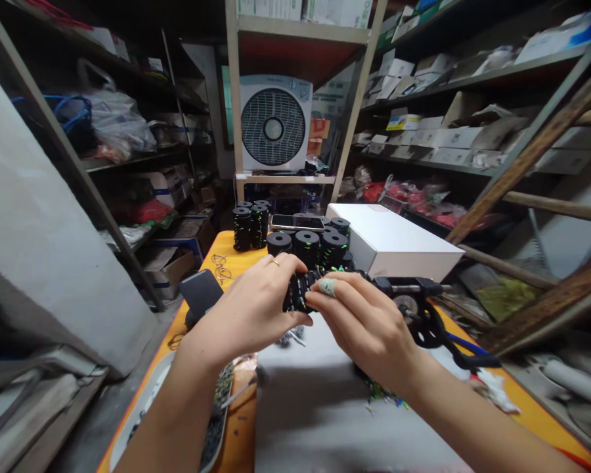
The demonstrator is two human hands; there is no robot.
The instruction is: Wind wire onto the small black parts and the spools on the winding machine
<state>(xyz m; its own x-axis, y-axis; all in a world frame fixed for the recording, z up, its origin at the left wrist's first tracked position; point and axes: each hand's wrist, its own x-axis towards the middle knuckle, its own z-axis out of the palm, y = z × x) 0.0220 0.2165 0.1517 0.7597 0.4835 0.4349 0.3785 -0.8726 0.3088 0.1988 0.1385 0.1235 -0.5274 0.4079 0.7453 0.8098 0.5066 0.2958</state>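
Above the near part of the table, my left hand (261, 299) is closed around a black ribbed foam spool (299, 289), its thumb below and fingers behind. My right hand (367, 315), with pale green tape on one finger, pinches at the spool's near side; whatever small thing lies between its fingertips is hidden. Just right of the spool sits a black winder (426, 322) with a wheel and crank handle; whether the spool is joined to it is hidden by my right hand. Several similar black spools (306, 246) with bright green bits stand upright behind my hands.
A phone (297, 223) lies on the spools. Right of them is a white box (398, 240). At left, a tray (221, 420) holds small dark pieces, near a dark upright stand (201, 294). Glasses (220, 268) lie on the orange table. A box fan (274, 125) and shelves stand beyond.
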